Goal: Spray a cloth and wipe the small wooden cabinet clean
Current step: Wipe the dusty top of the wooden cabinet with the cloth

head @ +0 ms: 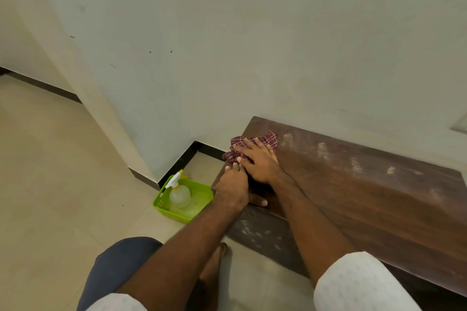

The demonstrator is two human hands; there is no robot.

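Observation:
A low dark wooden cabinet stands against the wall on the right, its top marked with pale dusty patches. My right hand lies flat, fingers spread, pressing a maroon checked cloth onto the cabinet top near its left end. My left hand rests on the cabinet's front left corner, fingers curled over the edge, thumb lying on the top. A clear spray bottle with a white and yellow trigger stands in a green plastic basket on the floor, left of the cabinet.
A pale wall rises right behind the cabinet, with a black skirting at its foot. Beige floor tiles spread to the left. My knee in dark shorts and a bare foot are at the bottom.

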